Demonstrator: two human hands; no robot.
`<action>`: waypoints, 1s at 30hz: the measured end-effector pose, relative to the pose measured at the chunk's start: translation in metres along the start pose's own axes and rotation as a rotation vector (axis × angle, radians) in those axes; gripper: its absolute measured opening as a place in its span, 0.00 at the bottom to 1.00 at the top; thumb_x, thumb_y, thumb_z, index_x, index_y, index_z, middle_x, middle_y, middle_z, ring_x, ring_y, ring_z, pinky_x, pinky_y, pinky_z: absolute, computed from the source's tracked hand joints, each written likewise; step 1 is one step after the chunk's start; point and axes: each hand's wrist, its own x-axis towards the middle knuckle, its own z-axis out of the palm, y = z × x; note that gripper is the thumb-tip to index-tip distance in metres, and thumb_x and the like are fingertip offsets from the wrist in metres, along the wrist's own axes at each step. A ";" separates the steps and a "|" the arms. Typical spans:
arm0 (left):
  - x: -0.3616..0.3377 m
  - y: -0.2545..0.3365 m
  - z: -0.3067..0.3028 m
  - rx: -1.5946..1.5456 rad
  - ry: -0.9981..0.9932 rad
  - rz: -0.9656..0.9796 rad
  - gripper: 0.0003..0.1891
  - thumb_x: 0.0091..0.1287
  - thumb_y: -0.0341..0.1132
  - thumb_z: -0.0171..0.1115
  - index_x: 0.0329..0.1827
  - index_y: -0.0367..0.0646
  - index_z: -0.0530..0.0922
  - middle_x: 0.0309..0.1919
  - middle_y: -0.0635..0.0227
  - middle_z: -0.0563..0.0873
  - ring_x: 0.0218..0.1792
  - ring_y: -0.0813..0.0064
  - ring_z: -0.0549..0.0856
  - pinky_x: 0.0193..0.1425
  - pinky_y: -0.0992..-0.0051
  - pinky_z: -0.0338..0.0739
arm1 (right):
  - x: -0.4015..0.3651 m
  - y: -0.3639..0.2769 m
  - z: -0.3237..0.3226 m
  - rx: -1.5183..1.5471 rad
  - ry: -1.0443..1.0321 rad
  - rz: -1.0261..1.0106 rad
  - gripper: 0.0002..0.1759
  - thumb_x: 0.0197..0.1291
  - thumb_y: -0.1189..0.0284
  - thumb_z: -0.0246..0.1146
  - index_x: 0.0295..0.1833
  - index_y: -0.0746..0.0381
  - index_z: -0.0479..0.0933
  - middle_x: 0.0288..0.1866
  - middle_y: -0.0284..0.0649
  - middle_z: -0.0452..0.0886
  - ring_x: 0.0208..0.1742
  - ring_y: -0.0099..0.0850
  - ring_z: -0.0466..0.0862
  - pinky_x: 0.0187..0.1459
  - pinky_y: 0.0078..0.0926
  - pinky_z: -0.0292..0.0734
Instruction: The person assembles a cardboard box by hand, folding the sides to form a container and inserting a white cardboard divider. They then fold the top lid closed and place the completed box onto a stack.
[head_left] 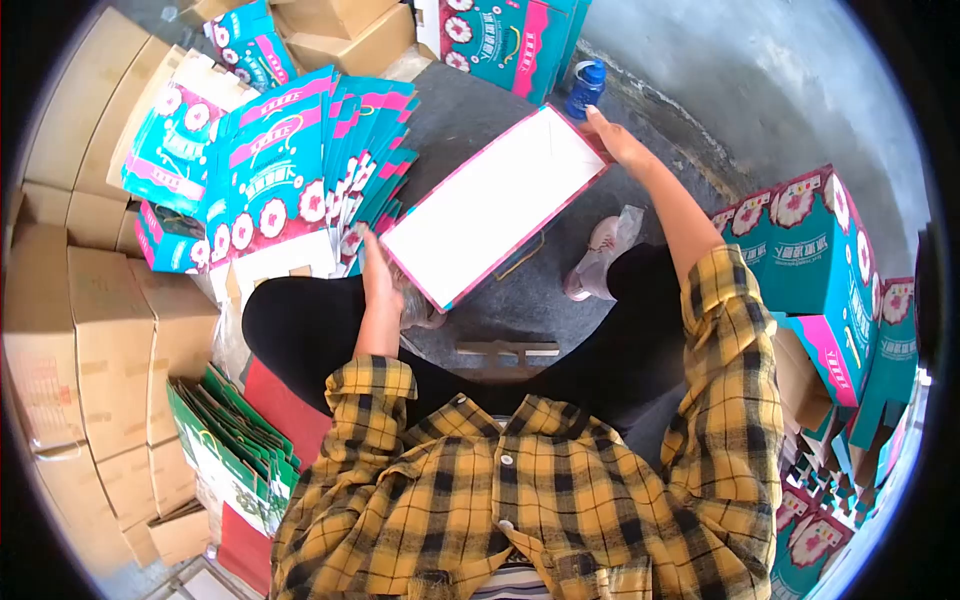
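Observation:
Held level between both hands is a long cardboard gift box (495,210), its white face toward me and its edges pink. My left hand (381,288) grips the near-left end, thumb up along the edge. At the far-right end, my right hand (615,140) holds the corner, its fingers partly hidden by the box. A thin cord handle (520,258) shows beneath the box's lower side. Close to my left hand lies a fanned stack of flat teal-and-pink cartons (270,170). A blue bottle (587,88) stands just beyond my right hand.
Brown cardboard boxes (110,340) are piled along the left. Green folded bags (235,440) lie by a red surface (285,405). Teal boxes (790,250) stand at right; another teal carton (500,45) leans at the back beside the grey wall (750,80).

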 end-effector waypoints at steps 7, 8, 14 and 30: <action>0.040 -0.037 -0.026 -0.386 -0.360 -0.367 0.22 0.67 0.43 0.44 0.56 0.37 0.73 0.51 0.55 0.80 0.51 0.57 0.80 0.54 0.56 0.77 | -0.001 0.005 0.001 -0.121 -0.200 0.382 0.44 0.60 0.33 0.37 0.59 0.59 0.74 0.47 0.41 0.81 0.43 0.30 0.80 0.39 0.36 0.76; 0.035 -0.036 -0.022 -0.299 -0.350 -0.368 0.21 0.67 0.42 0.44 0.54 0.36 0.74 0.50 0.54 0.81 0.50 0.56 0.81 0.53 0.57 0.77 | -0.002 0.007 0.002 -0.191 -0.226 0.457 0.42 0.60 0.34 0.38 0.60 0.58 0.72 0.47 0.41 0.81 0.42 0.28 0.80 0.36 0.36 0.76; 0.030 -0.027 -0.021 -0.276 -0.245 -0.402 0.19 0.68 0.42 0.44 0.56 0.41 0.71 0.50 0.59 0.80 0.49 0.62 0.81 0.54 0.63 0.76 | -0.017 -0.003 -0.016 0.079 -0.120 0.081 0.33 0.63 0.41 0.47 0.56 0.58 0.76 0.48 0.40 0.81 0.45 0.27 0.79 0.50 0.29 0.73; 0.015 -0.043 -0.030 0.154 -0.217 0.263 0.31 0.70 0.56 0.44 0.65 0.40 0.64 0.57 0.62 0.75 0.56 0.70 0.77 0.57 0.70 0.72 | -0.065 -0.021 -0.014 0.621 -0.132 0.115 0.30 0.64 0.55 0.54 0.66 0.61 0.65 0.60 0.38 0.74 0.57 0.28 0.75 0.55 0.32 0.73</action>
